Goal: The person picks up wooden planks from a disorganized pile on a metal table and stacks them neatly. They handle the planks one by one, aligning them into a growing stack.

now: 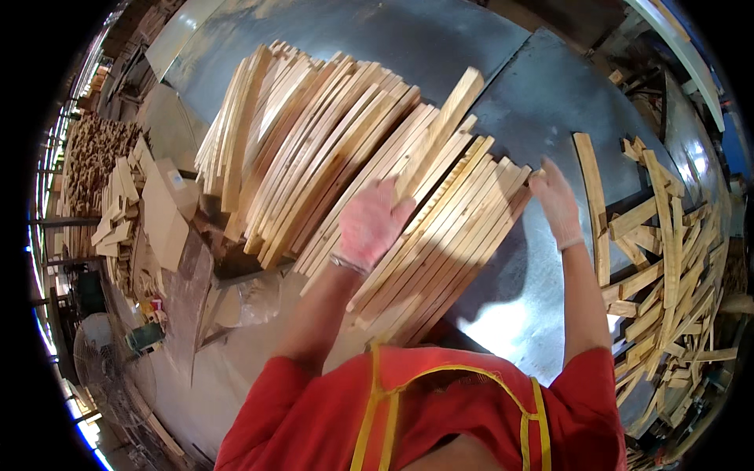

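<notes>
Rows of pale wooden strips [463, 212] lie side by side on a dark metal table, slanting from lower left to upper right. My left hand [369, 225], in a pale pinkish work glove, is closed around one wooden strip [441, 125]. That strip rests over the row and sticks out beyond its far ends. My right hand [558, 206], gloved too, is at the far end of the row's right side. Its fingers are bent in against the end of an outer strip, and their tips are partly hidden.
A second group of strips [306, 141] stands at the left on the table [377, 31]. Off to the right is a jumbled heap of wood pieces [667, 259], with one long strip [591, 204] at its near side. Stacked offcuts [118, 204] and a fan [98, 361] are at the far left.
</notes>
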